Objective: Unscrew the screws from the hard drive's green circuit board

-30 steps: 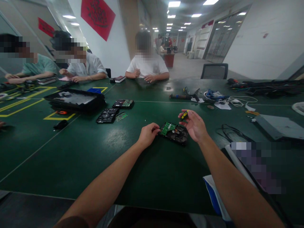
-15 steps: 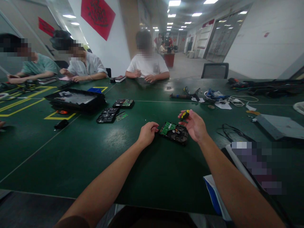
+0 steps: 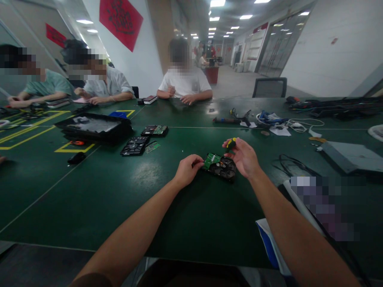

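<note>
In front of me on the green table lies a hard drive (image 3: 223, 169), its green circuit board (image 3: 212, 159) facing up at the left part of it. My left hand (image 3: 189, 169) is closed, thumb and fingers pinching the drive's left edge. My right hand (image 3: 244, 157) grips a screwdriver by its yellow and black handle (image 3: 231, 144) above the drive's far right side. The screwdriver's shaft and tip are too small to make out.
Beyond my left hand lie two more hard drives (image 3: 134, 146) and a loose green circuit board (image 3: 153, 147). A black tray (image 3: 95, 125) stands farther left. Right of me are cables (image 3: 295, 165) and a grey metal box (image 3: 353, 157). A person (image 3: 184, 83) sits opposite.
My left hand has moved slightly right, from beside the hard drive onto its left edge. The right hand still holds the screwdriver in nearly the same place.
</note>
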A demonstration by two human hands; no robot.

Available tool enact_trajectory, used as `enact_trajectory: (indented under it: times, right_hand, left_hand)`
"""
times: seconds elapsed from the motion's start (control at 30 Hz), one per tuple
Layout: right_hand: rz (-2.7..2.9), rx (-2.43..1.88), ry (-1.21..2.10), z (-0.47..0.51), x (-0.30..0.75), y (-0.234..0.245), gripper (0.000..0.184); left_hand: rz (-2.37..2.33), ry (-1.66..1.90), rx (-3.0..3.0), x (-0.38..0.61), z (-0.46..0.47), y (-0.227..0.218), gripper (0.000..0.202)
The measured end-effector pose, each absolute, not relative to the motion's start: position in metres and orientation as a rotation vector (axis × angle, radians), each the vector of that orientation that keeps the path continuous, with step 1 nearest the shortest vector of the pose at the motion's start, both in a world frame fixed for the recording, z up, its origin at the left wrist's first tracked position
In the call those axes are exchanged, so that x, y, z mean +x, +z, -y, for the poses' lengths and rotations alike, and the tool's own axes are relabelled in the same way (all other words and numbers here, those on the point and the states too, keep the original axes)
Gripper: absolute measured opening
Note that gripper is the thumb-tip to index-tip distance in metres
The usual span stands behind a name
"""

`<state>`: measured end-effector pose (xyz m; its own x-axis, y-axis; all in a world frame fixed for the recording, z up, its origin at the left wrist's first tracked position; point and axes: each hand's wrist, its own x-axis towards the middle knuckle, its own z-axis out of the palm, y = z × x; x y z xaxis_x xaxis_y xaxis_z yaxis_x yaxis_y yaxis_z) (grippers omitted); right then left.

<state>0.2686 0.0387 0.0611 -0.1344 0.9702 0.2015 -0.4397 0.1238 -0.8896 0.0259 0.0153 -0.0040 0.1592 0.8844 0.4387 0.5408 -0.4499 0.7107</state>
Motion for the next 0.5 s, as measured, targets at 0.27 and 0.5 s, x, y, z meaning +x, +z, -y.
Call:
enact_trajectory:
  times: [0.27,0.5]
  right_hand:
    - [1.049,-0.673,1.394,-0.0397,0.2689,0.0594,0.026]
    - [1.068,-0.711,1.382,-0.0398,0.2693,0.0593,0.03]
  left_hand:
    - [-1.246,1.136,2.148,0.0302,-0.0113,-0.0021,0.008]
    - [-1.281,1.097,2.154,0.0302,-0.0097,0.0022,0.011]
